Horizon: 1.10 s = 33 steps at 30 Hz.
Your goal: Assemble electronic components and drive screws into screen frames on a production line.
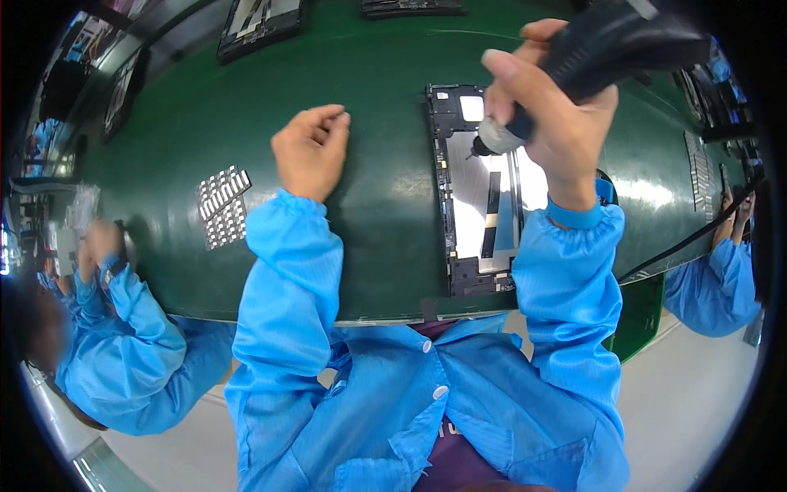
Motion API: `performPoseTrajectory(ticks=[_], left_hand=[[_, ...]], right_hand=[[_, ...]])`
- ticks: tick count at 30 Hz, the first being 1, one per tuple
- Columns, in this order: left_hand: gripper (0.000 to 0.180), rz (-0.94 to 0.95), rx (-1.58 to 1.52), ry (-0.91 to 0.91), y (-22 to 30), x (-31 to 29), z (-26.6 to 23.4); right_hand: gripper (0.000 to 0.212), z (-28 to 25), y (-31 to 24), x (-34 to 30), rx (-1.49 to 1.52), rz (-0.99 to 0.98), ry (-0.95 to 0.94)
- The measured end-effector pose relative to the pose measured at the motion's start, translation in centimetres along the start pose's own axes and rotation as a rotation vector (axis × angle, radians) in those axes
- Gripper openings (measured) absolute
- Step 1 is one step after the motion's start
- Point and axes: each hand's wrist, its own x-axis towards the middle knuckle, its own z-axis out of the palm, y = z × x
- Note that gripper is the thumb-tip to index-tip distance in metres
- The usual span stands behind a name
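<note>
My right hand (557, 123) is wrapped around a black electric screwdriver (611, 49). Its pale collar and dark tip point down and left over an opened flat electronic device (470, 230), which has a black frame and a shiny silver inside. I cannot tell whether the tip touches the device. A dark ribbon strip (492, 217) runs along the silver part. To the left of the device, my left hand (311, 156) hovers over the green table with thumb and fingers pinched together. Whatever they hold, if anything, is too small to make out.
Two sheets of small silver pieces (223, 205) lie on the green table (377, 246), left of my left forearm. More opened devices (261, 29) rest along the far side. A co-worker (123, 344) sits at the left, another (713, 279) at the right. A black cable (680, 243) crosses at the right.
</note>
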Motion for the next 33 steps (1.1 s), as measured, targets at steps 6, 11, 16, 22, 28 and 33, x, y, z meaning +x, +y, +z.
performPoseTrajectory(ticks=[6, 11, 16, 22, 28, 33], left_hand=[[0.010, 0.081, 0.083, 0.099, 0.1, 0.9, -0.9], [0.008, 0.046, -0.054, 0.107, -0.3, 1.0, -0.7], [0.013, -0.019, -0.071, 0.030, -0.2, 0.9, -0.8], [0.012, -0.056, -0.149, 0.019, -0.1, 0.9, -0.7], [0.013, -0.008, -0.140, 0.017, -0.7, 0.9, -0.6], [0.018, 0.031, -0.080, 0.016, -1.3, 0.8, -0.8]], right_hand=[[0.027, 1.8, 2.3, 0.5, 0.002, -0.001, -0.042], [0.027, 2.3, 3.0, 0.7, 0.014, 0.012, -0.058], [0.028, 2.3, 3.4, 0.7, -0.034, 0.011, -0.047], [0.026, 2.6, 3.1, 0.6, -0.030, 0.051, -0.019], [0.026, 2.9, 3.1, 0.3, -0.070, 0.008, -0.052], [0.027, 3.6, 3.1, -0.3, -0.142, -0.031, -0.078]])
